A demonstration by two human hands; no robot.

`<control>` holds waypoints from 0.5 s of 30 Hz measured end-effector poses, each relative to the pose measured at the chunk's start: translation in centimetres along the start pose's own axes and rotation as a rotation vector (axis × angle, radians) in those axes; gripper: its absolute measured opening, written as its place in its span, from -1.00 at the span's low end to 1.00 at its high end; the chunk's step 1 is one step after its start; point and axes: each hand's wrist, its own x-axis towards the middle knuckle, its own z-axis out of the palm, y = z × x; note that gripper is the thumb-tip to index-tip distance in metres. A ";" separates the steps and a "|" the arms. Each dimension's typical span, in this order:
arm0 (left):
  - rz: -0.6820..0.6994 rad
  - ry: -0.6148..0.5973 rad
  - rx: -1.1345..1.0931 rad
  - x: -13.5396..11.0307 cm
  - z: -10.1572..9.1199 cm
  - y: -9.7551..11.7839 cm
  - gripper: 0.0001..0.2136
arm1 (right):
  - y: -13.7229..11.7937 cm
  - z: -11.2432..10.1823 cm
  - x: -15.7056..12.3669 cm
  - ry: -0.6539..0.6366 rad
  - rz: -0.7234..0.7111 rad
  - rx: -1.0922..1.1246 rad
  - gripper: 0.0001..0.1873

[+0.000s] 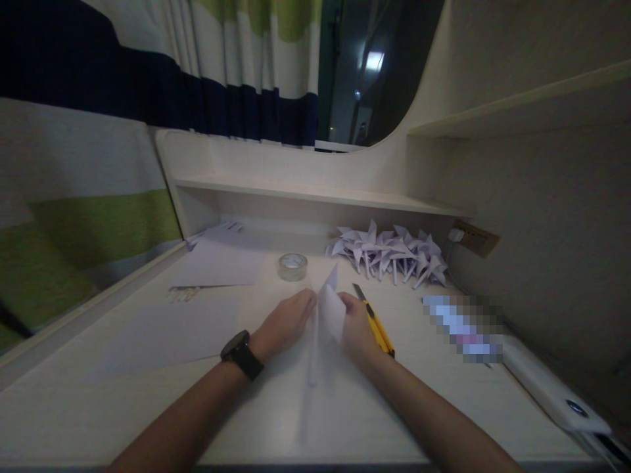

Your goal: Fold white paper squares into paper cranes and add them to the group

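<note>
My left hand (284, 322) and my right hand (355, 323) both pinch a folded white paper sheet (327, 314) held upright on the desk (148, 407) in front of me. The fingers of each hand are closed on the paper's sides, and its top corner points upward. A black watch (241, 353) sits on my left wrist. A yellow utility knife (375, 322) lies just right of my right hand.
A roll of clear tape (292, 266) stands behind the hands. A pile of folded paper pinwheels (389, 256) lies at the back right. Flat white sheets (221, 263) lie at the left, a white power bank (547, 387) at the right, and a curtain (98, 197) hangs on the left.
</note>
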 end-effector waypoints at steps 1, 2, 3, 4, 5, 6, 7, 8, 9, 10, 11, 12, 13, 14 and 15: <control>0.000 -0.002 0.003 0.0 0.0 0.0 -0.76 | 0.1 0.0 0.0 0.004 0.001 0.008 -0.84; 0.007 -0.006 0.010 0.0 -0.1 0.1 -0.75 | 0.1 0.0 -0.1 -0.001 0.011 -0.003 -0.84; 0.019 -0.010 0.022 0.0 -0.2 0.1 -0.75 | -0.2 -0.1 -0.2 -0.011 0.025 -0.024 -0.85; 0.034 -0.012 0.035 0.0 -0.2 0.1 -0.75 | -0.5 -0.2 -0.2 -0.012 0.038 -0.043 -0.85; 0.048 -0.012 0.049 0.0 -0.2 0.0 -0.75 | -1.0 -0.2 -0.3 -0.018 0.048 -0.057 -0.85; 0.060 -0.010 0.061 0.0 -0.2 -0.1 -0.75 | -1.3 -0.3 -0.3 -0.020 0.053 -0.062 -0.85; 0.065 -0.006 0.070 0.0 -0.2 -0.1 -0.75 | -1.6 -0.4 -0.3 -0.022 0.049 -0.063 -0.84; 0.063 0.000 0.073 0.1 -0.1 -0.2 -0.75 | -1.7 -0.4 -0.3 -0.024 0.040 -0.060 -0.84; 0.054 0.007 0.068 0.1 -0.1 -0.3 -0.75 | -1.5 -0.3 -0.3 -0.021 0.028 -0.054 -0.83; 0.042 0.015 0.058 0.1 0.0 -0.4 -0.75 | -1.2 -0.3 -0.2 -0.019 0.016 -0.046 -0.84; 0.031 0.019 0.046 0.2 0.1 -0.4 -0.75 | -0.7 -0.2 -0.1 -0.011 0.004 -0.032 -0.85; 0.021 0.022 0.033 0.2 0.2 -0.4 -0.75 | -0.1 -0.1 0.0 -0.004 -0.002 -0.014 -0.85; 0.012 0.022 0.022 0.2 0.2 -0.4 -0.75 | 0.6 0.0 0.1 -0.002 -0.002 0.004 -0.85; 0.001 0.021 0.011 0.2 0.2 -0.4 -0.75 | 1.2 0.0 0.3 0.004 -0.006 0.015 -0.85; -0.010 0.020 0.004 0.2 0.2 -0.4 -0.75 | 1.7 0.1 0.4 0.004 -0.010 0.017 -0.85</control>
